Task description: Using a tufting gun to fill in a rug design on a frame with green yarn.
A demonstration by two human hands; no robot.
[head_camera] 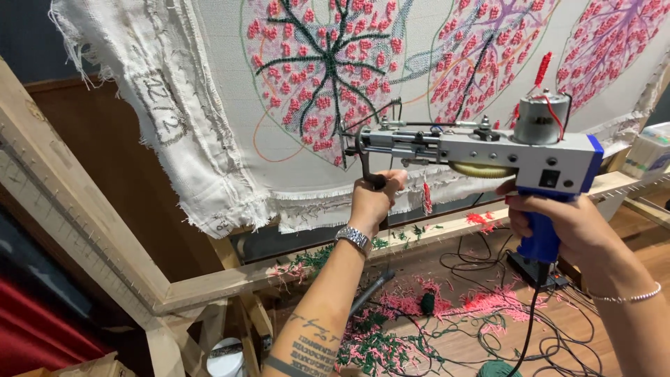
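The person is holding a tufting gun with both hands, up in front of a big white cloth that is stretched on a wooden frame. The right hand is wrapping its fingers tight around the blue grip at the back of the gun, at about 4 o'clock in the view. The left hand is sitting near the middle, with its fingers closed around the black front handle that is hanging down from the gun. The gun is grey with a round silver motor on top, and its thin front end is pointing left at the cloth; whether the tip is touching the cloth cannot be told. The cloth is showing pink and dark green flower shapes at 12 o'clock. A black cord is running down from the grip toward 5 o'clock. Bits of pink and green yarn are lying on the wooden floor at 6 o'clock, under the hands. The left wrist is wearing a silver watch.
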